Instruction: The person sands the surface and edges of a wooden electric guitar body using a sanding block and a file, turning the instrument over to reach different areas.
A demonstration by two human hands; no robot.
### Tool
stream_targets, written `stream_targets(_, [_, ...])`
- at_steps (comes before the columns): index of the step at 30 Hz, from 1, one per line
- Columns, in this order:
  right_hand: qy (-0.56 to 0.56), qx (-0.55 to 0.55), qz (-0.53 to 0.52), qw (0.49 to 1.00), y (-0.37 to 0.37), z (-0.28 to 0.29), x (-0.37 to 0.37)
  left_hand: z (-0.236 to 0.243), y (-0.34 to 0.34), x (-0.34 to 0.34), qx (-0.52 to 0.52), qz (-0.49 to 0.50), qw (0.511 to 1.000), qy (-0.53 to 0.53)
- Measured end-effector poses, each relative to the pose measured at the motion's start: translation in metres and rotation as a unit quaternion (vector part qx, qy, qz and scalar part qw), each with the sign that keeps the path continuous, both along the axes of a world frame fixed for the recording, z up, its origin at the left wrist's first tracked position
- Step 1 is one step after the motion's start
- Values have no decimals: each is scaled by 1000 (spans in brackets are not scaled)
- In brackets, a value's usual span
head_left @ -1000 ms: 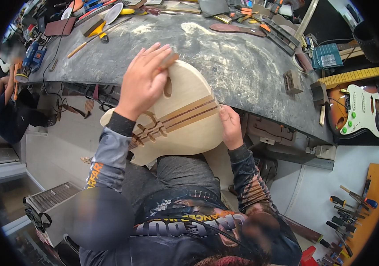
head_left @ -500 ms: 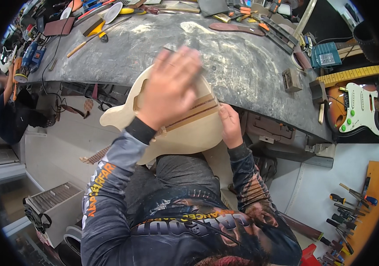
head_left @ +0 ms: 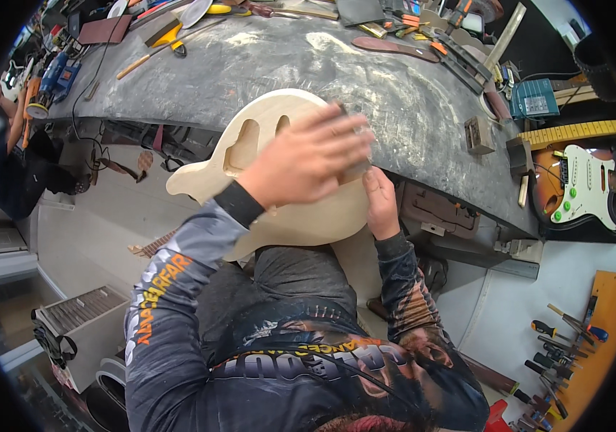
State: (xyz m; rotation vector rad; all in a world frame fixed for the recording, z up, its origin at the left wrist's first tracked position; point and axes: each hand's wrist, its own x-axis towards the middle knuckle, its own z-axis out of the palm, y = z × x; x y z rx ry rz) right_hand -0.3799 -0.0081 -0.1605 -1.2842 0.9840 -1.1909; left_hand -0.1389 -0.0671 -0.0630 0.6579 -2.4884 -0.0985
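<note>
An unfinished pale wooden guitar body [head_left: 261, 129] rests between the workbench edge and my lap, with two routed cavities showing near its upper left. My left hand [head_left: 308, 155] lies flat across its right half and presses a small brown sanding block [head_left: 356, 171], mostly hidden under my fingers, against the wood. My right hand [head_left: 381, 203] grips the body's right edge just below the block and steadies it.
The grey dusty workbench [head_left: 250, 61] carries hand tools along its far side and a blue box [head_left: 535, 101] at the right. A sunburst electric guitar [head_left: 581, 187] lies at far right. Another person [head_left: 6, 165] works at far left. Screwdrivers [head_left: 563, 353] hang at lower right.
My left hand has slid with the block from the guitar body's upper left to its right side, uncovering the cavities. My right hand has stayed on the edge.
</note>
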Motion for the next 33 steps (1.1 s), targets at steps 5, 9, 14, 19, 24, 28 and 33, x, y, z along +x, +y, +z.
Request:
stream_targets(5, [11,9,-4,1000,-2,-4,-1,8,4,2,-77,209,974,41])
stream_targets(9, [18,-17,-15,1000,-2,0,1,-1,7,1,-41,73,996,9])
stream_targets(14, [41,-13,-10,999,-6,-8,-1,-7,11,-6,-79,193,977,33])
stream_targets(19, [11,2,-4,1000,0,-1,-5,10,-10,12,-21,64,997,34])
stream_targets(24, [14,-6,4,1000,-5,-12,0,-10,16,-7,-7,135,987,87])
stream_targets(28, [10,1,-6,1000,1,-9,-7,4,-4,1,-11,79,995,53])
stream_targets(33, [10,2,1,1000,2,-10,-9,-1,13,35,-15,255,959,127])
